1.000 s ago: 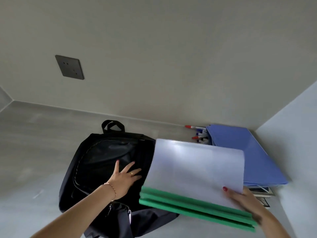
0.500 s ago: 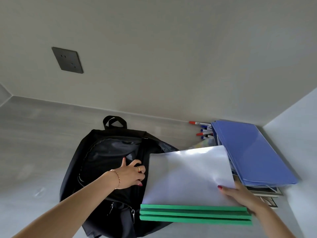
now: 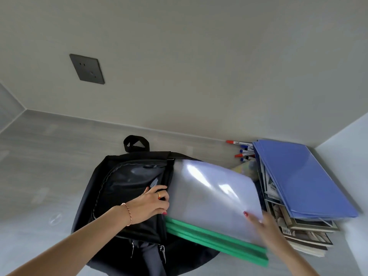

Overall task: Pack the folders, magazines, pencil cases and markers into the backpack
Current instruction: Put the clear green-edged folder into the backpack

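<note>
Left hand (image 3: 152,204): fingers curled, gripping backpack (image 3: 127,188) opening edge.
Right hand (image 3: 264,226): pinching green-spined folders (image 3: 215,198), lying over backpack's right side.

Right hand (image 3: 264,222) apparently grips folders (image 3: 215,198) entering backpack (image 3: 123,176).

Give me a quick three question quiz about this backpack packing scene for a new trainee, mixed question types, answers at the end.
1. True or false: the left hand grips the black backpack at its opening.
2. Which hand holds the green-spined folders? A) left B) right C) neither
3. Fill in: the blue folders lie on a stack of ____.

Key: 1 true; 2 B; 3 magazines.
</note>
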